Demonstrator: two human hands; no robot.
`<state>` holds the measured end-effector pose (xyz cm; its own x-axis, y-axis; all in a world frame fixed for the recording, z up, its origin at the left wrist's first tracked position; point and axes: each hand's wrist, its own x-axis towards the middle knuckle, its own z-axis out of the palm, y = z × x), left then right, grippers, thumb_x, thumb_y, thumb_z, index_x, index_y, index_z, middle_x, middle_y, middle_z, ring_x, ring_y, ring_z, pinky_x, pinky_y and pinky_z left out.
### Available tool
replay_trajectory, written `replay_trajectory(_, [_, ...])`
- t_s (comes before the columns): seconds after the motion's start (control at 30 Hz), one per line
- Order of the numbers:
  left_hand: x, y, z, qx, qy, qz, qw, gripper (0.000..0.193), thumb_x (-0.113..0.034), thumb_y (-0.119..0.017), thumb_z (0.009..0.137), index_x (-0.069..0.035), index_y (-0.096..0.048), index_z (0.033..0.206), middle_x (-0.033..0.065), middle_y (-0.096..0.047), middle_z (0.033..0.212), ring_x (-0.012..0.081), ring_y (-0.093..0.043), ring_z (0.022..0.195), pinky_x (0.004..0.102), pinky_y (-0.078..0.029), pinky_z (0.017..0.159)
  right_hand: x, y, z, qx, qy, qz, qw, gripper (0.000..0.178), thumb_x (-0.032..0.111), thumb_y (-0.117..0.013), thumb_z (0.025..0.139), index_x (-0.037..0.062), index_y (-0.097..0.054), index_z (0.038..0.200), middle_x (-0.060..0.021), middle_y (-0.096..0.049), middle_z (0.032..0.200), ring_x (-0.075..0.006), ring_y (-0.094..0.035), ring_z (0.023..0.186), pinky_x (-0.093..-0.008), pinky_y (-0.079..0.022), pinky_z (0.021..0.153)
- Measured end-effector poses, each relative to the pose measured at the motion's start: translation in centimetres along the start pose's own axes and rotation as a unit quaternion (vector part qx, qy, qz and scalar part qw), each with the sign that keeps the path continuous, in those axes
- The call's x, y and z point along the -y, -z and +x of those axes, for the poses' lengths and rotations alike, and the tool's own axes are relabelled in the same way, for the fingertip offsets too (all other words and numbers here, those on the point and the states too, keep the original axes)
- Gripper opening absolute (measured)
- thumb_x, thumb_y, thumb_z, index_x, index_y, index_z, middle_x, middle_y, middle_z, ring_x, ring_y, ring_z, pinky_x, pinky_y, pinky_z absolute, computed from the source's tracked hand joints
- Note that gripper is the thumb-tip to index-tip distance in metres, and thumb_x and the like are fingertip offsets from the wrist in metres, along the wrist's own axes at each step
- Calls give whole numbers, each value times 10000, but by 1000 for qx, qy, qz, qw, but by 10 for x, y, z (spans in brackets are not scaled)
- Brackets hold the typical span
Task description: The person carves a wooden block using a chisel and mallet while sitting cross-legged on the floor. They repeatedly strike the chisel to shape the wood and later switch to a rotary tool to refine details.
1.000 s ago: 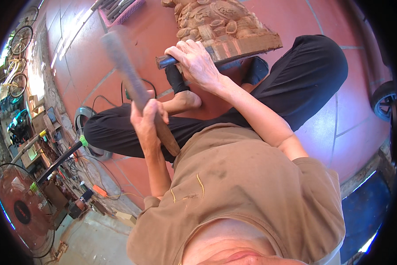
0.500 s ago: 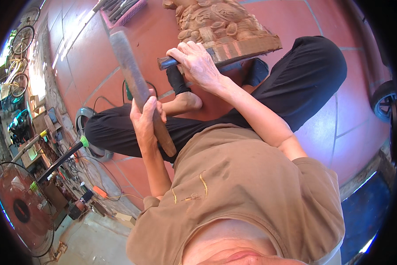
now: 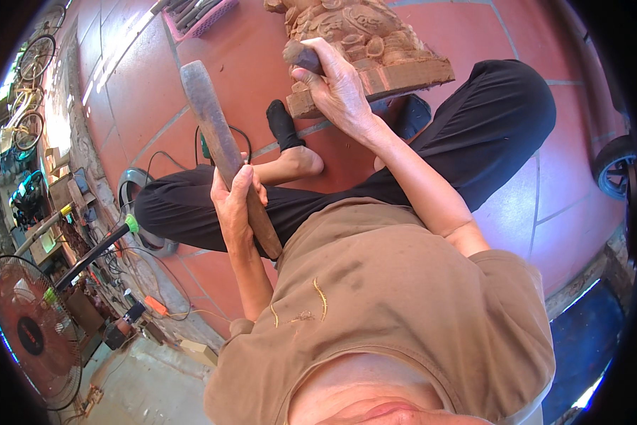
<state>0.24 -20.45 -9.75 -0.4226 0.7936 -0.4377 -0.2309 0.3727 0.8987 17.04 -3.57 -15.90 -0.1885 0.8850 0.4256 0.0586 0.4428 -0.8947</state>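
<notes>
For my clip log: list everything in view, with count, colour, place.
Carving: 1, brown, top centre
Club: 1, grey-brown, centre left
Handle: 1, dark brown, upper centre
Basket: 1, pink, upper left
Rods: several, grey, in basket
Bicycles: uncertain, mixed, far left
Fan: 1, reddish, lower left
Wheel: 1, black, far right
Clutter: many, mixed, left
Tiles: many, red, floor
Shirt: 1, brown, torso
Trousers: 1, black, legs
Sock: 1, black, near centre
Left hand: 1, bare, around club
Right hand: 1, bare, around handle

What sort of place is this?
Probably a small wood-carving workshop, judging by the intricately carved wooden piece, the wooden club in the left hand, and the pink basket of long, thin pieces, possibly tools.
</notes>
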Motion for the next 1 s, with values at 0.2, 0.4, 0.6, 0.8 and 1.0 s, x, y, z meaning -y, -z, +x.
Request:
replay_trajectory(0.2, [-1, -4, 0, 16, 2, 21, 1000, 414, -173, -688, 931, 47, -526, 1242, 66, -568, 704, 139, -551, 492, 248, -460, 464, -1, -9, -31, 133, 142, -195, 961, 370, -21, -672, 713, 104, -625, 1057, -83, -537, 920, -289, -536, 894, -402, -438, 801])
replay_trajectory(0.4, [0, -8, -1, 15, 8, 12, 1000, 422, -168, -691, 927, 48, -522, 1248, 66, -568, 706, 139, -546, 496, 243, -455, 470, 7, -10, -31, 120, 128, -193, 965, 328, -14, -637, 749, 99, -630, 1056, -81, -536, 920, -285, -538, 894, -397, -436, 802])
replay_trajectory(0.6, [2, -8, -1, 16, 1, 5, 1000, 415, -165, -687, 931, 48, -521, 1246, 68, -567, 709, 137, -545, 498, 243, -456, 469, 3, -11, -33, 132, 104, -204, 964, 325, -22, -622, 761, 92, -620, 1065, -87, -539, 923, -294, -541, 901, -400, -434, 802])
replay_trajectory(0.8, [0, -8, -4, 15, -10, -2, 1000, 406, -170, -685, 934, 50, -522, 1233, 71, -566, 714, 138, -552, 505, 243, -459, 466, 8, -8, -31, 125, 100, -201, 967, 344, -29, -631, 753, 87, -616, 1077, -84, -542, 924, -291, -537, 899, -397, -432, 799])
replay_trajectory(1.0, [1, -8, -4, 15, -9, 0, 1000, 407, -176, -688, 931, 47, -524, 1230, 73, -563, 718, 137, -554, 509, 241, -463, 466, 2, -10, -33, 109, 111, -209, 965, 325, -20, -637, 734, 116, -605, 1028, -74, -526, 896, -281, -534, 862, -391, -430, 762])
